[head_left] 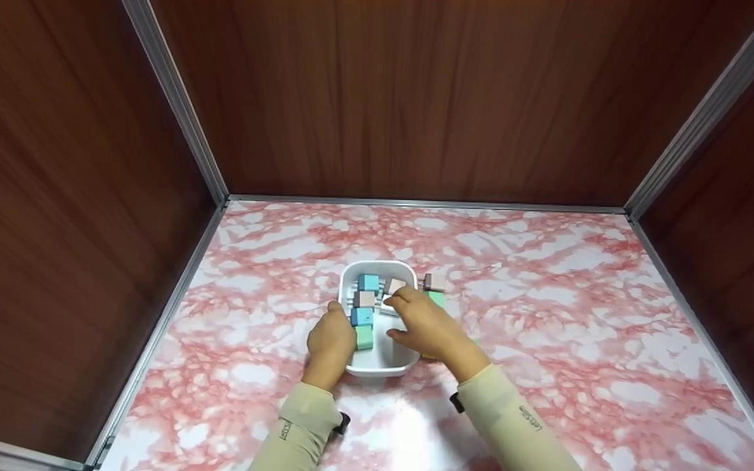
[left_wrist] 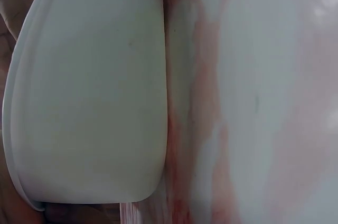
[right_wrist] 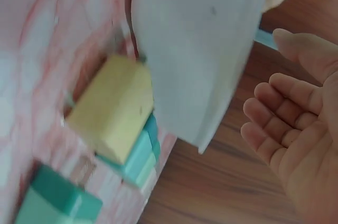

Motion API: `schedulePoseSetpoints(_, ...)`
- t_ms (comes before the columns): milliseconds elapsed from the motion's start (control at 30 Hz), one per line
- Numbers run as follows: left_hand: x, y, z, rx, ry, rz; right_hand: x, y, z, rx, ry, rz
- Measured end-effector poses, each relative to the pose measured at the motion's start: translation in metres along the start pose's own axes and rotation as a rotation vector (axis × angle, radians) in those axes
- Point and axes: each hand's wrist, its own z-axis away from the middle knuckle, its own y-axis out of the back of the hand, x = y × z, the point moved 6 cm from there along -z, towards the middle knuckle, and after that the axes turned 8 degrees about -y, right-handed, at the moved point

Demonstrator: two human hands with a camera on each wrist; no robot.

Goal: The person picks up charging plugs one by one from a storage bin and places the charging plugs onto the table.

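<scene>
A white plastic box (head_left: 377,372) holds several small cube-shaped plug adapters, with a cyan one (head_left: 369,282), a pink one (head_left: 364,299), a blue one (head_left: 362,316) and a green one (head_left: 364,337) lined up along its left side. My left hand (head_left: 332,335) grips the box's left wall, though most of its fingers are hidden. Over the right half hovers my right hand (head_left: 430,325), fingertips close to a white plug adapter (head_left: 389,308) beside another pink one (head_left: 394,286). In the right wrist view, thumb and fingers stand apart, with nothing seen between them.
Against the box's right side lie more adapters: a pink one (head_left: 435,282), a green one (head_left: 436,299) and a yellow one (right_wrist: 112,110). A teal one (right_wrist: 58,200) lies nearby. Brown wood-look panels (head_left: 416,98) border the red-and-white marbled table (head_left: 547,294).
</scene>
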Motion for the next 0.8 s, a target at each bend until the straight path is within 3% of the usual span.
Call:
schedulePoseSetpoints(200,-0.001,-0.001,-0.001,-0.014,0.009,0.003,-0.014,-0.017,-0.004,0.006,0.036,0.019)
schedulePoseSetpoints(500,-0.001,0.0,-0.001,-0.004,0.005,-0.007,-0.027,-0.04,-0.007,-0.052,0.006,0.018)
schedulePoseSetpoints(800,-0.001,-0.001,-0.001,-0.001,0.007,0.003,-0.031,-0.06,-0.008,-0.029,0.008,-0.034)
